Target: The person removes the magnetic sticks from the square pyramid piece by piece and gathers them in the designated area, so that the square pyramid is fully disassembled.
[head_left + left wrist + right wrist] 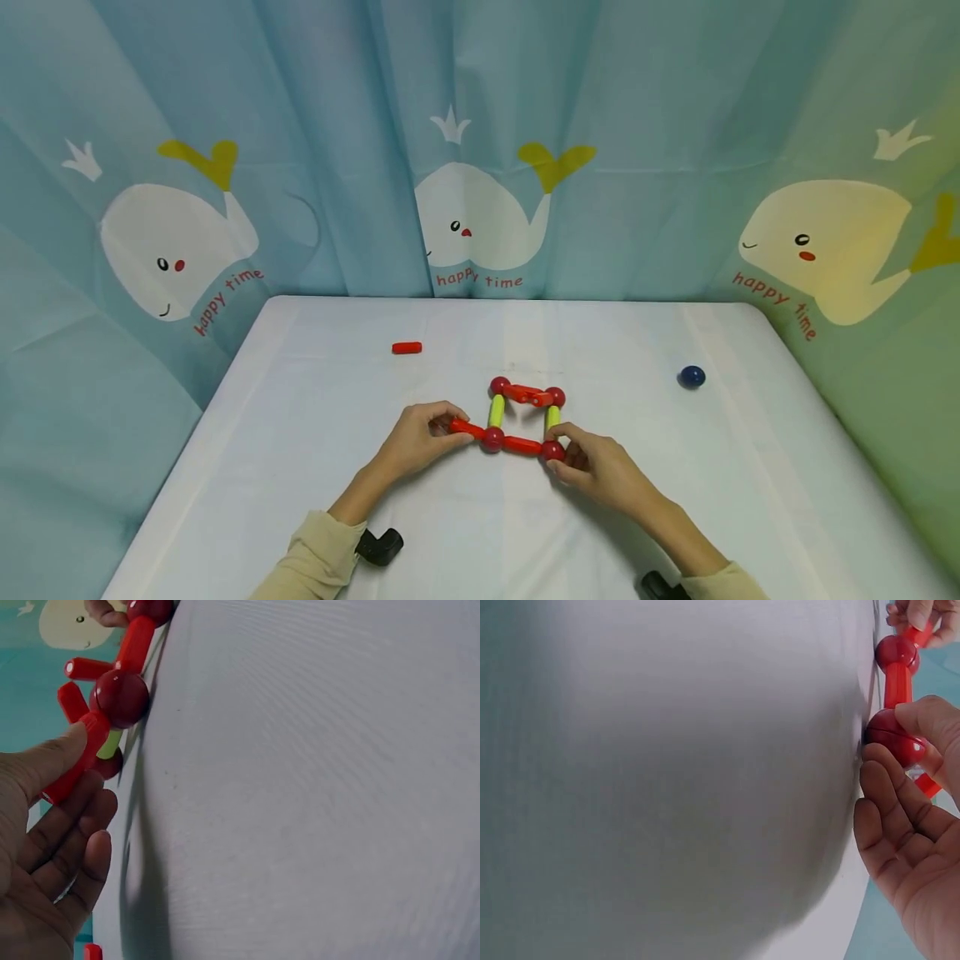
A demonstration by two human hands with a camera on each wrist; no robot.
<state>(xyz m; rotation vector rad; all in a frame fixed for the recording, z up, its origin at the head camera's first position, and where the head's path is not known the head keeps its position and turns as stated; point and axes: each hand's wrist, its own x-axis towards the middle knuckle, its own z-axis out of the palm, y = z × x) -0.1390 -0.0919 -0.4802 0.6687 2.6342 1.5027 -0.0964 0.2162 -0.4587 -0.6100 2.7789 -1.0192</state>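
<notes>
Red outer rod [467, 428] lies pinched within the left grip [418, 437]; the right grip [603, 469] pinches the near-right corner ball [552, 451].

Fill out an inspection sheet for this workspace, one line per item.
Surface: white tabletop, seen flat under the work.
Job's things: a frame of four red balls joined by red and yellow-green rods.
Clutter: a loose red rod and a blue ball, both apart from the frame.
Hands: left hand pinches a held red rod by the near-left ball; right hand grips the near-right ball.
Cables: nothing seen.
Surroundings: pale blue-green curtain printed with whales, behind and on both sides.
</notes>
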